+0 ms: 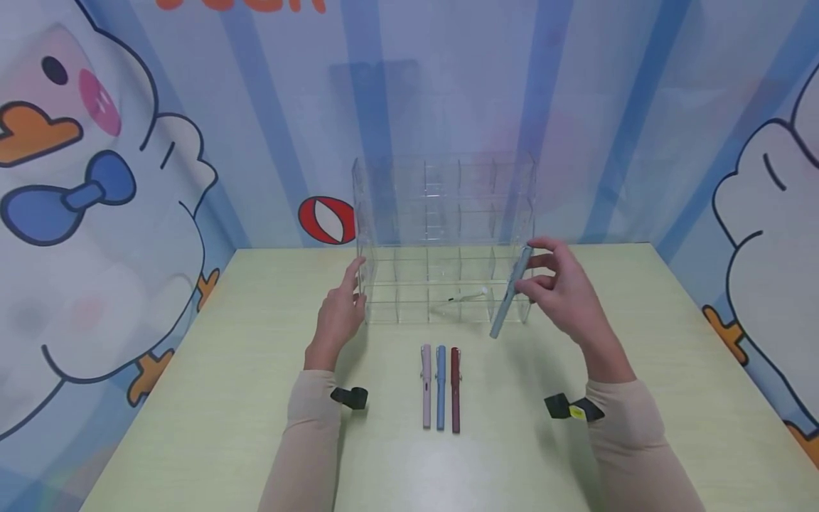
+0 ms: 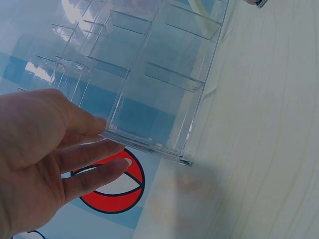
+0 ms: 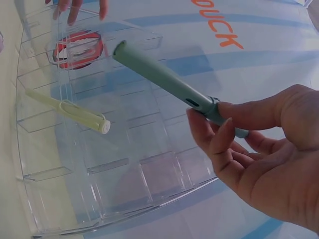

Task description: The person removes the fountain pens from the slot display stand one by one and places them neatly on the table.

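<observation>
Teal slender cylindrical pen (image 1: 507, 302) tilts right of centre | right hand (image 1: 566, 291) pinches it, thumb against fingers | left hand (image 1: 339, 316), fingers loosely extended, touches clear acrylic compartmented rack (image 1: 412, 284), mid-frame

Glossy plastic organizer (image 1: 444, 246), smooth plastic held pen (image 3: 159, 75), wood-grained tabletop (image 1: 211, 412), cloth sleeves (image 1: 312, 419)

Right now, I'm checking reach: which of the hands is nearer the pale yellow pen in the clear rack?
Right: the right hand is just right of the pale yellow pen; the left hand is farther, at the left side of the rack.
</observation>
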The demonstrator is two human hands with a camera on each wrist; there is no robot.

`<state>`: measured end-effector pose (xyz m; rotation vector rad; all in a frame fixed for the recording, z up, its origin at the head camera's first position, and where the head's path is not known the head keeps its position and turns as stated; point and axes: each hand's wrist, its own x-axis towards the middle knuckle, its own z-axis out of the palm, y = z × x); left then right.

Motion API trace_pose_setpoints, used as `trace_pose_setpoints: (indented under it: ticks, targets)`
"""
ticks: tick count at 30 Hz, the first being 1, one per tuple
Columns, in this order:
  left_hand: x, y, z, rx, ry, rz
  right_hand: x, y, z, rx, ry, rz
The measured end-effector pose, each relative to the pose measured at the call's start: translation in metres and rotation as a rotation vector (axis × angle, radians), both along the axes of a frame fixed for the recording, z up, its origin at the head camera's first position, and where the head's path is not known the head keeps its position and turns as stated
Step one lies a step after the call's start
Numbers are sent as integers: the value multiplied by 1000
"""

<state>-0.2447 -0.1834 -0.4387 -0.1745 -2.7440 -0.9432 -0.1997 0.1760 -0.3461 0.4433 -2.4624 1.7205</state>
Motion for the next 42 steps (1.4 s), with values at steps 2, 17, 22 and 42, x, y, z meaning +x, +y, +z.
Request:
trace_pose_setpoints:
  ticks: [2, 17, 22, 42]
  targets:
    - [0, 0, 0, 3, 0, 2, 1, 0, 2, 25, -37, 28]
    - [-1, 0, -2, 0, -2, 3, 3, -3, -4, 177, -264, 208]
    - [-1, 0, -2, 1, 5, 4, 2, -6, -7, 195, -308, 248]
    - [-1, 0, -2, -7, 3, 4, -19, -10, -43, 246, -524, 348]
